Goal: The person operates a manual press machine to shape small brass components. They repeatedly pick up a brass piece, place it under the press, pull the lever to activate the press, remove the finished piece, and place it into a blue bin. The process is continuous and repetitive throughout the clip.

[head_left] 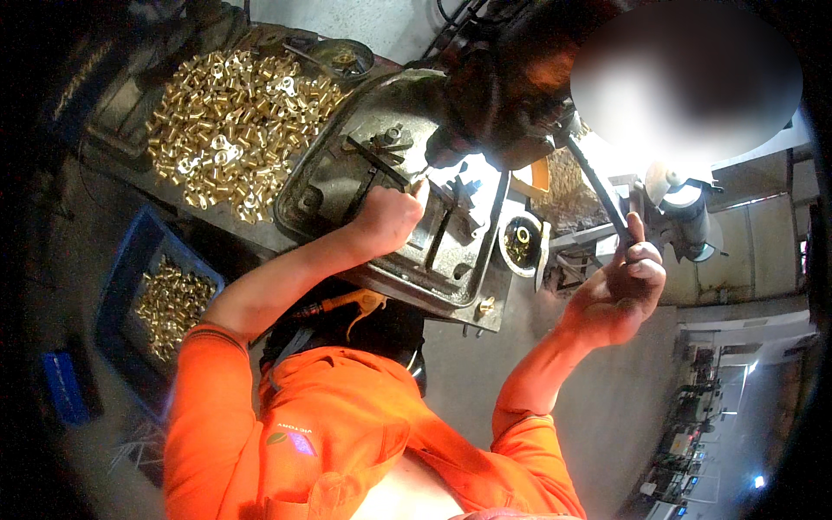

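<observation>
My left hand [390, 218] is closed at the middle of a metal drill press table [403, 270], its fingertips just below the chuck [447, 147]. Whatever it pinches is hidden by the fingers and glare. Raised on the right, my right hand [626, 290] wraps round the lower end of a dark feed lever [601, 184], one finger stretched along it. That lever slants down from the drill press head [520, 104]. Dark clamp bars [377, 160] lie on the table beside my left hand. A big heap of brass fittings [230, 130], some with flanges, covers the bench to the left.
Below the bench at left, a blue crate [143, 225] holds more brass pieces [173, 312]. A round dish [522, 244] sits right of the table, and a single brass fitting [485, 306] at its near corner. An orange air gun [355, 301] hangs at the front edge.
</observation>
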The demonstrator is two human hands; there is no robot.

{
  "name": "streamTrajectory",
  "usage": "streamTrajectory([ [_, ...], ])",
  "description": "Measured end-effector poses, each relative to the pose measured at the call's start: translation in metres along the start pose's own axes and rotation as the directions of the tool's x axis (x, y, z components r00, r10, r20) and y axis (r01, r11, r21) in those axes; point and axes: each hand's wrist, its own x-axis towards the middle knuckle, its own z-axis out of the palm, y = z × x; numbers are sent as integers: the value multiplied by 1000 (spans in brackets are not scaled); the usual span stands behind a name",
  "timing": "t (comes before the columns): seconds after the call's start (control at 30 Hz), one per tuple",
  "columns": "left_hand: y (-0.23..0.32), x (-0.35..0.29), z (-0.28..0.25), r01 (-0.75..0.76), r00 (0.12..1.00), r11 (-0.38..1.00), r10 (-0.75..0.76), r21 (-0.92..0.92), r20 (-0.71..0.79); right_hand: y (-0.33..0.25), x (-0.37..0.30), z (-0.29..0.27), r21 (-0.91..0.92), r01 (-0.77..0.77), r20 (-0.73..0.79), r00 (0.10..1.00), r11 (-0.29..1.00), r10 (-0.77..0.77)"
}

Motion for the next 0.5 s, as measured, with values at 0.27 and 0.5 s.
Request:
streamTrajectory([
  [0.27, -1, 2, -2, -5, 1000, 999, 4, -45, -11, 8, -21, -17, -38, 20, 57, 998, 999, -18],
  [0.5, 2, 2, -7, 45, 999, 997, -43, -70, 26, 13, -39, -15, -11, 45, 68, 997, 999, -45],
])
